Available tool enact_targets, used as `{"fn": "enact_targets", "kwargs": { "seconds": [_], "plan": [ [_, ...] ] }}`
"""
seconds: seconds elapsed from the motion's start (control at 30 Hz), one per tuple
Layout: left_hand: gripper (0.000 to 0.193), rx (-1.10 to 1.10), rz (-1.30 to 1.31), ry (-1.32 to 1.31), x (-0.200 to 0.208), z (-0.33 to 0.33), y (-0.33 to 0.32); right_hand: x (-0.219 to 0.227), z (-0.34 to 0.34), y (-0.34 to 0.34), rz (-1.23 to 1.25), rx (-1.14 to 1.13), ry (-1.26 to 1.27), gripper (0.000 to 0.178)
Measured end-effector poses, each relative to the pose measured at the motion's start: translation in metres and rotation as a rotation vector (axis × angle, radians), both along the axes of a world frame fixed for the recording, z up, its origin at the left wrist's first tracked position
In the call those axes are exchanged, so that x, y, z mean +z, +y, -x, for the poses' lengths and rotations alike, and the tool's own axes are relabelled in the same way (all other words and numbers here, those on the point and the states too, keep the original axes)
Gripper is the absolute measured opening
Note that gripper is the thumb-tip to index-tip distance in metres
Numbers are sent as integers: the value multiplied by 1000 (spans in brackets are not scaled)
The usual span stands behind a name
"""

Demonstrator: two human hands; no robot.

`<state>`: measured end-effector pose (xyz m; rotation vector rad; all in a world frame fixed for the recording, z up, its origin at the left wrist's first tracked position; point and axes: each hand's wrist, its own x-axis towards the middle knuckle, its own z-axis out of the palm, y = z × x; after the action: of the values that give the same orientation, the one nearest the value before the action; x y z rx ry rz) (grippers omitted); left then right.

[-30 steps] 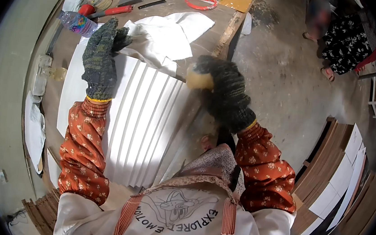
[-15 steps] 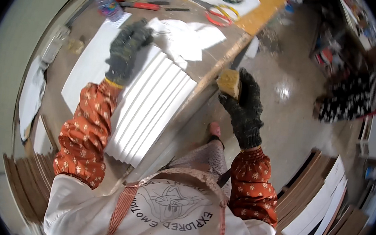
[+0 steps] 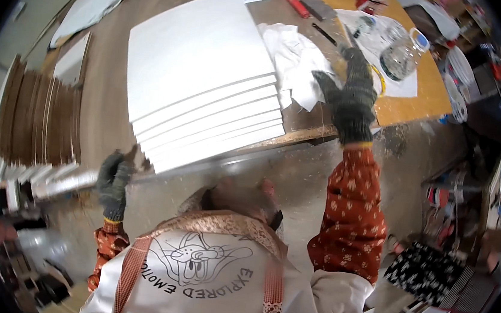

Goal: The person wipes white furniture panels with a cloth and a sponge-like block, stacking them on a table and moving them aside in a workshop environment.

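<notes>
a: which step is shown?
b: a reach, in my judgement — the right hand [image 3: 355, 97] is at upper right over the surface [image 3: 102, 100], beside a white cloth [image 3: 293, 61], thumb spread from fingers; whether it grips anything, i cannot tell.
a: the left hand [image 3: 114, 181]?
b: lower left, near the panels' corner; its grip cannot be told.
a: the next move calls for?
b: probably fingers clear of loose folds.
a: materials?
b: smooth white panels [image 3: 201, 70], centre-left, edges stepped like stairs — cloth soft, crumpled; gloves [image 3: 358, 120] coarse dark knit.
</notes>
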<state>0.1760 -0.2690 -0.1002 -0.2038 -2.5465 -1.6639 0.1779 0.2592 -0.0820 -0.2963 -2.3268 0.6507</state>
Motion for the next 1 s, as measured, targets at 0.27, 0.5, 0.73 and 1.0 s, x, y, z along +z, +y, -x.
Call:
{"fn": "enact_targets", "kwargs": {
  "seconds": [0.27,0.5,0.73,1.0],
  "plan": [
    [30,-290,845,-57,-4,-15,62,-44,-46,-37,56,544,-440,39],
    [29,-481,1010,259,-35,-3,40,-61,-34,-37,-263,692,-449,34],
    [36,-276,402,-405,-4,-3,68,-62,-33,-38,-170,723,-262,31],
    [44,-378,794,-231,3,6,69,-51,-32,-40,149,710,-569,20]
  ]
}}
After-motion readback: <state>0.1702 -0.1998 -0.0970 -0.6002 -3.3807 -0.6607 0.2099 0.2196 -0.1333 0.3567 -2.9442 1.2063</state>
